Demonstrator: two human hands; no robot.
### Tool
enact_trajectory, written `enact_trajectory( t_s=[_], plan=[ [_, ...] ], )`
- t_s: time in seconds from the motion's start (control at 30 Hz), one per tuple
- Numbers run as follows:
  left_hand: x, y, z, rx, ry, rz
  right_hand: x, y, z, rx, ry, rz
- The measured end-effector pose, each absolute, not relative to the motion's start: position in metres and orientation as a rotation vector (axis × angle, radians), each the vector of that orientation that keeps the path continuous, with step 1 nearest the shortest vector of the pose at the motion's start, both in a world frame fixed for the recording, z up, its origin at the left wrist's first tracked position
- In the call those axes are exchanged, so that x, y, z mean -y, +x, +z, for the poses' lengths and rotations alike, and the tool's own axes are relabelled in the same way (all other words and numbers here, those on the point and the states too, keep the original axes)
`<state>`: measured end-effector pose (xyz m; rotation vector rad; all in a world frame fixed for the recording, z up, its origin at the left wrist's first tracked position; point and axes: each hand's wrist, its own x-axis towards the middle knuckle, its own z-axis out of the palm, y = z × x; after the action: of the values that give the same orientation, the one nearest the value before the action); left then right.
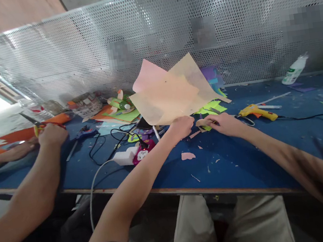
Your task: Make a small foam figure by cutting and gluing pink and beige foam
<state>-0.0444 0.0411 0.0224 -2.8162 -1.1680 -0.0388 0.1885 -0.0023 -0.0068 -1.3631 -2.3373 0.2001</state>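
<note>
Here, paper (164,96) spreads sideways, two corners upward, above the left hand (183,127).

A blue desk (238,178) with a bare-looking near edge carries a yellow glue gun (258,112) on the right and a white bottle (295,70) farther back. Near the middle lie a pink paper scrap (188,156) and a magenta socket block (144,151) — left and far, an orange sheet (99,114) beside a basket (89,106).
</note>
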Motion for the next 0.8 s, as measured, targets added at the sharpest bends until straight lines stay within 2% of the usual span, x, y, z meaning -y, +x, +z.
enact_trajectory(
  t_s=[0.23,0.47,0.6,0.8],
  plan=[
    [-0.047,-0.057,0.034,1.315,-2.725,-0.088,0.003,0.188,-0.007,2.109,-1.382,0.179],
    [-0.052,-0.077,0.051,1.523,-2.48,-0.296,0.008,0.19,0.0,2.02,-1.429,0.081],
    [-0.054,-0.074,0.048,1.474,-2.561,-0.601,0.006,0.195,0.001,2.032,-1.469,0.007],
    [-0.038,-0.055,0.048,1.1,-3.083,-1.265,-0.005,0.209,-0.003,2.162,-1.487,-0.079]
  ],
)
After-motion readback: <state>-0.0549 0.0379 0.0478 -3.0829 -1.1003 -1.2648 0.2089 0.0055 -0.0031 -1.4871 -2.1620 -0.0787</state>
